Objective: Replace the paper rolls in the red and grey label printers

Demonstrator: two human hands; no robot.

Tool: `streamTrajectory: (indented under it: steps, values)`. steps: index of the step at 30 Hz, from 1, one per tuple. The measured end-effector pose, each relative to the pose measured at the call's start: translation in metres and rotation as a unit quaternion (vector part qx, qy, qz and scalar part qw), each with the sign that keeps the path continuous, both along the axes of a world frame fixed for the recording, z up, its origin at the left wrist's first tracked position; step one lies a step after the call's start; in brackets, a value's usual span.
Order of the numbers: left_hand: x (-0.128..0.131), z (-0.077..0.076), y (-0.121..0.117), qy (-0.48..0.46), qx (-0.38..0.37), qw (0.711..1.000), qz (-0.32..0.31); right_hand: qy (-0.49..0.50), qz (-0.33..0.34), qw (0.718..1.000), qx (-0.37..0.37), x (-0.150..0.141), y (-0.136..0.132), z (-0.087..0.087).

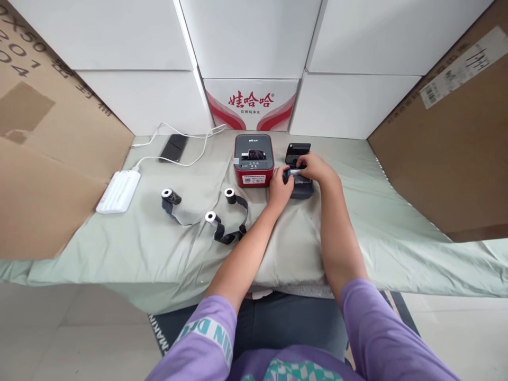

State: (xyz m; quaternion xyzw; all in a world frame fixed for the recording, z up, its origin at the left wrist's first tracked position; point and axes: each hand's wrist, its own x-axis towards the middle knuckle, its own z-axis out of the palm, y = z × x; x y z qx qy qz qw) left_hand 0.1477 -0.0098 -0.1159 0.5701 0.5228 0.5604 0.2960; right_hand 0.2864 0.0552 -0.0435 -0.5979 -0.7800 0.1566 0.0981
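Note:
A small black label printer sits in front of me with its lid tipped up at the back. Over its opening lies a small roll, white along the middle and dark at its left end. The fingers of my left hand are closed on that dark end. My right hand pinches the other end, its fingertips partly hiding the roll. Just left of my left hand stands a red and black printer, with dark printed paper showing in its top slot.
Three partly unwound dark paper rolls lie left: one roll, another roll and a nearer roll. A black phone and a white power bank with a cable are farther left. Cardboard boxes flank the cloth-covered table.

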Motion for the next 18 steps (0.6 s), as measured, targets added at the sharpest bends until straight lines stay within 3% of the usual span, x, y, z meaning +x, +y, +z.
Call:
streamTrajectory:
  steps: [3,7,9,13,18]
  values:
    - [-0.001,0.001,-0.002,0.017,0.024,0.999,-0.017,0.078,0.002,0.996,-0.032,0.005,0.0,0.006]
    - [0.0,0.0,-0.003,0.022,0.024,0.999,-0.02,0.221,-0.143,0.959,0.107,0.011,0.006,0.004]
    - [0.001,-0.003,-0.003,0.017,0.022,0.999,-0.021,0.275,-0.177,0.935,0.139,0.011,0.011,-0.001]
    - [0.003,-0.006,-0.001,0.017,0.029,0.999,-0.021,0.331,-0.14,0.929,0.091,0.007,0.015,-0.006]
    - [0.0,-0.006,-0.001,0.009,0.033,0.999,-0.023,0.296,-0.133,0.944,0.053,0.007,0.008,0.005]
